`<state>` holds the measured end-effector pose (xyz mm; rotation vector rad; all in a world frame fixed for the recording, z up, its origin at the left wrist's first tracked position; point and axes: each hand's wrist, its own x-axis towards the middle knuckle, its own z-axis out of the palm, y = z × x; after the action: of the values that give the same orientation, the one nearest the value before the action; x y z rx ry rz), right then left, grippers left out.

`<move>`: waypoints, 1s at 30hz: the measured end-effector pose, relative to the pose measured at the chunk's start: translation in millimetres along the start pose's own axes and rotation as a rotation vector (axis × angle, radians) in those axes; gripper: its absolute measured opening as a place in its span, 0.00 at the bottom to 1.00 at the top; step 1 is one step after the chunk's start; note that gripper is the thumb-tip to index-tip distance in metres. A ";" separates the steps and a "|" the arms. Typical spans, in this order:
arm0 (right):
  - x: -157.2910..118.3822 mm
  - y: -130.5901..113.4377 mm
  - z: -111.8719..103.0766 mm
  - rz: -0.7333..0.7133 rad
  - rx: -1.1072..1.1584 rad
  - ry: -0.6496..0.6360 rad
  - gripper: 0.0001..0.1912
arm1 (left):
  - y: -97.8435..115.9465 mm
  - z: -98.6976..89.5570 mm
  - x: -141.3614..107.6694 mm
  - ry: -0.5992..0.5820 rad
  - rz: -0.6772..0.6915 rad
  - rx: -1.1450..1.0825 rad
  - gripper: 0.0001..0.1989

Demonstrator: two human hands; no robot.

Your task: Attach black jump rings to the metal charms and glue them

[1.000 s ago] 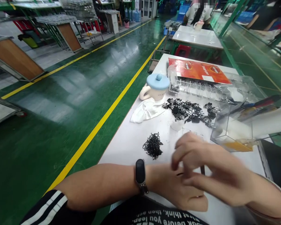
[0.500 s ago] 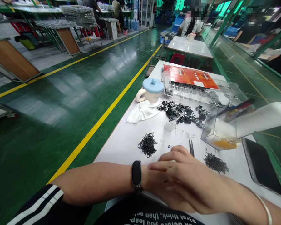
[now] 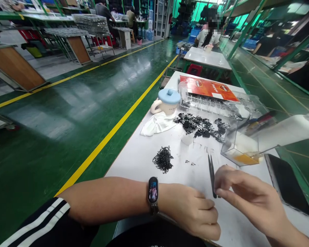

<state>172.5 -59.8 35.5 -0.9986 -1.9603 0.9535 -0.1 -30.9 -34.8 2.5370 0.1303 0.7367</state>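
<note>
My left hand rests curled on the white table, holding nothing visible, with a black fitness band on its wrist. My right hand hovers to its right, fingers apart, its fingertips next to the tip of black tweezers lying on the table. Beyond my hands lie a loose pile of small black hooks and a heap of black and silver metal pieces. A few tiny pieces sit between them and the tweezers. My right hand hides the table behind it.
A clear acrylic box with orange at its bottom, a clear tray, a red packet, a blue-lidded mug, a white cloth and a black phone share the table. Green floor surrounds it.
My hands have separated, the right one moving right and off the tweezers, which now show fully. The band's screen has lit up, and the view has shifted slightly.
</note>
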 end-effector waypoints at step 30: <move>-24.6 31.2 2.8 0.315 -0.054 0.387 0.06 | -5.0 -27.3 9.4 0.216 -0.936 -1.417 0.17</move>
<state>190.8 -68.5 1.3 -1.4355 -1.5412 0.8010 -6.2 -12.7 -12.7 0.8651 0.5683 0.4086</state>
